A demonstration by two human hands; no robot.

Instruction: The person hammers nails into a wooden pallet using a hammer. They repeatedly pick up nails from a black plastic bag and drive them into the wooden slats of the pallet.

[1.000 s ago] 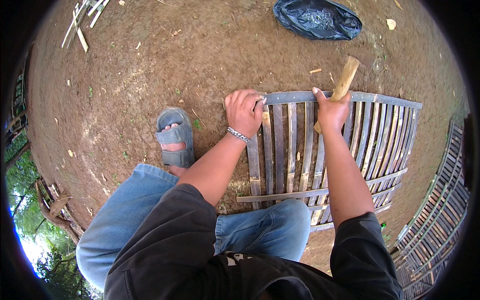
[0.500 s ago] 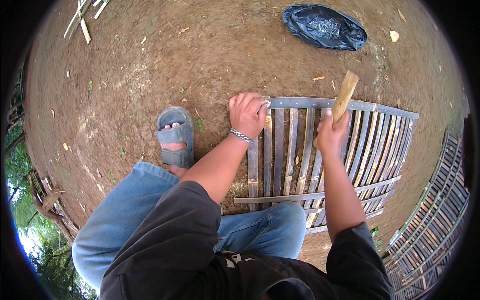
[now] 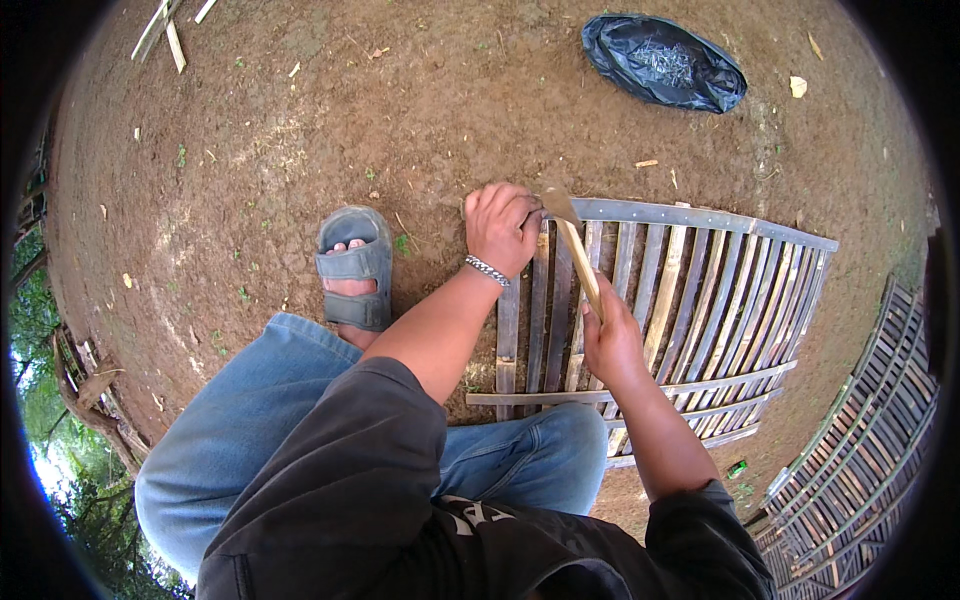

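My right hand (image 3: 612, 335) is closed round the pale wooden handle of a hammer (image 3: 578, 250). The metal head is down at the left end of the dark top strip, close beside my left thumb. My left hand (image 3: 500, 228) curls over the top left corner of a slatted bamboo panel (image 3: 690, 215), its fingers wrapped round that end. Whether a nail is pinched there cannot be made out. The panel lies on the ground, its slats running away from me under the dark strip and across thinner rails nearer my knee.
A black plastic bag (image 3: 665, 62) holding many nails lies open on the bare soil ahead. Another slatted panel (image 3: 850, 430) is at the right. Wood strips (image 3: 165, 30) lie far left. My sandalled foot (image 3: 355, 265) is left of the panel, my knee against its near edge.
The hammer has swung from raised at the right down and left to the strip's end beside my left hand. My left hand has stayed at the corner.
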